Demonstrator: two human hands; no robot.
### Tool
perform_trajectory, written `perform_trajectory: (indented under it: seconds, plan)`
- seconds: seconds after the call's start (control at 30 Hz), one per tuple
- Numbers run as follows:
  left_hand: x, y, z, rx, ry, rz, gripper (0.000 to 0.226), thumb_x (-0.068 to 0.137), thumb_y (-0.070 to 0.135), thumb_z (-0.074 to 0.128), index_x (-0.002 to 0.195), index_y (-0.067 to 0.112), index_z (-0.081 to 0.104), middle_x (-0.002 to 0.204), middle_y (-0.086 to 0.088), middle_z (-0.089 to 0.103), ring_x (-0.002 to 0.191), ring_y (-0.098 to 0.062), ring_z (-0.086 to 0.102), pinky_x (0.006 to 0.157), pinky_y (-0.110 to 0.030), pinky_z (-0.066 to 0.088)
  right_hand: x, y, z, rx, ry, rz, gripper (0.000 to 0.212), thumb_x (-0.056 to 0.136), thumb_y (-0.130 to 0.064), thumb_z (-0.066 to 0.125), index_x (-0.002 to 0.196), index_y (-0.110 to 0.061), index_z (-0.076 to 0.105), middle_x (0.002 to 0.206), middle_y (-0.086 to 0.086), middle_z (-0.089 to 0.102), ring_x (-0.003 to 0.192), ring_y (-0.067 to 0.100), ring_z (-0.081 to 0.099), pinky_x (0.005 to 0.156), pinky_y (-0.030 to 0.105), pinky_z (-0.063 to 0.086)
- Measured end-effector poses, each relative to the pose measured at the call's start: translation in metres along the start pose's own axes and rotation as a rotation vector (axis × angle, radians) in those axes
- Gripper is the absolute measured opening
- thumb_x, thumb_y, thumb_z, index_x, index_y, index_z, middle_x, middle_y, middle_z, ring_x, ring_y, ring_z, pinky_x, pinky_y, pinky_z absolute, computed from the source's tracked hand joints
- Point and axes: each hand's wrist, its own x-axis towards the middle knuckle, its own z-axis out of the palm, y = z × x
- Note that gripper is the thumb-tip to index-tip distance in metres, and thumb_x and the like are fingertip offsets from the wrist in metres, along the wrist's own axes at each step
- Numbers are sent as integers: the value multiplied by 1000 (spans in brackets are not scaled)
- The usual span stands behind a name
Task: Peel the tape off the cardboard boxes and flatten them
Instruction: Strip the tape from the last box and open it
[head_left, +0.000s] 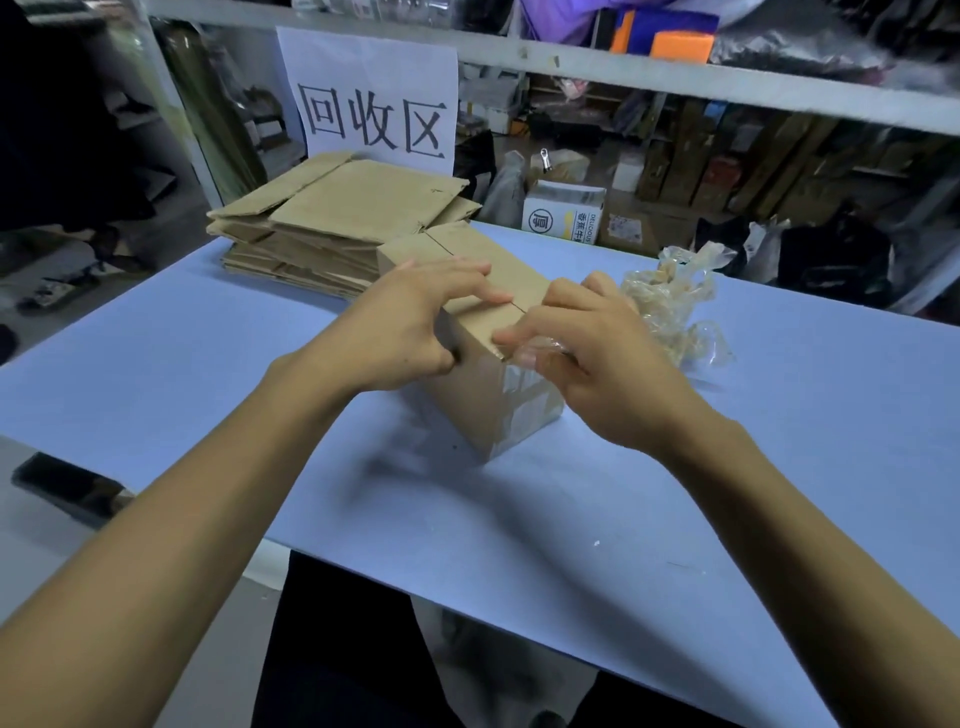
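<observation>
The left hand (400, 317) steadies the cardboard box (483, 332) mid-worktop (208, 364), fingers flat on top, thumb against its side; the right hand (597, 364) pinches clear tape (540, 347) at the near top edge; flattened boxes (322, 228) lie behind, balled tape (670, 306) right; open surface lies nearer the person.

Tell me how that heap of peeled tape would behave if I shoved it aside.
The peeled tape looks crumpled and filmy, so it is probably very light and floppy. It may cling to fingers or the blue table rather than slide cleanly.
</observation>
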Motion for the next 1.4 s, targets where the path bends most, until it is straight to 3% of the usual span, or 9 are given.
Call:
perform_trajectory:
  seconds: [0.13, 0.47, 0.63, 0.8, 0.93, 1.0, 1.13, 1.27, 1.4]
  plan:
    - [2, 4, 3, -4, 32, -14, 77, 61, -3, 72, 122, 42, 61, 150, 9, 47, 143, -4, 33, 121, -51, 17, -6, -20, 13, -27, 122, 50, 22, 83, -4, 51, 94, -13, 67, 101, 0, 53, 91, 29, 44, 78, 47, 42]
    - [-3, 10, 2, 5, 41, -15, 78, 65, -10, 69, 119, 44, 56, 151, 8, 46, 143, -1, 30, 123, -45, 10, 3, -36, -7, -7, -141, 216, 49, 66, -52, 30, 97, -26, 57, 102, -7, 49, 95, 19, 36, 89, 43, 40]
    - [-3, 7, 4, 10, 54, -31, 76, 66, -10, 67, 128, 34, 62, 153, 9, 43, 146, -4, 26, 116, -31, 5, -4, -26, -9, 157, -126, 196, 51, 68, -42, 29, 101, -23, 62, 105, -6, 51, 96, 19, 38, 87, 31, 33]
    - [-2, 7, 4, 20, 55, -25, 77, 66, -9, 69, 129, 35, 62, 153, 9, 43, 145, -3, 27, 118, -36, 6, -15, -3, -12, 242, -205, 128, 57, 71, -13, 36, 118, -26, 66, 124, -14, 51, 112, 8, 41, 94, 13, 28]
    - [0, 5, 5, 11, 62, -21, 77, 66, -8, 70, 129, 35, 61, 152, 9, 44, 145, -3, 28, 115, -31, 4, -27, -7, -8, 246, -172, 58, 52, 93, -46, 34, 129, -22, 62, 145, -5, 49, 134, 9, 38, 109, 17, 23]
    - [2, 6, 5, 20, 62, -19, 78, 66, -8, 70, 129, 35, 61, 152, 9, 43, 145, -3, 28, 115, -31, 4, -33, -19, 1, 226, -96, 118, 58, 92, -54, 39, 129, -17, 63, 142, -6, 54, 136, 12, 40, 114, 22, 25]
    - [1, 7, 6, 23, 59, -16, 79, 65, -8, 68, 130, 36, 61, 154, 9, 42, 146, -4, 26, 115, -31, 4, -18, -28, 18, 70, 169, 162, 16, 91, -30, 61, 97, -16, 67, 103, -6, 63, 101, 22, 53, 94, 23, 36]
    - [-3, 6, 5, 18, 58, -9, 77, 64, -8, 68, 129, 34, 61, 154, 8, 41, 147, -5, 25, 116, -32, 4, 6, -26, -2, 44, -108, 233, 7, 89, -24, 70, 92, -23, 64, 92, -12, 49, 92, 16, 41, 82, 8, 29]
    - [-5, 8, 3, 13, 50, 0, 78, 64, -7, 69, 122, 43, 57, 154, 8, 42, 147, -5, 26, 117, -34, 5, 22, -27, -18, 22, -369, 243, 18, 85, -32, 75, 93, -25, 60, 95, -7, 52, 95, 17, 38, 69, 9, 28]
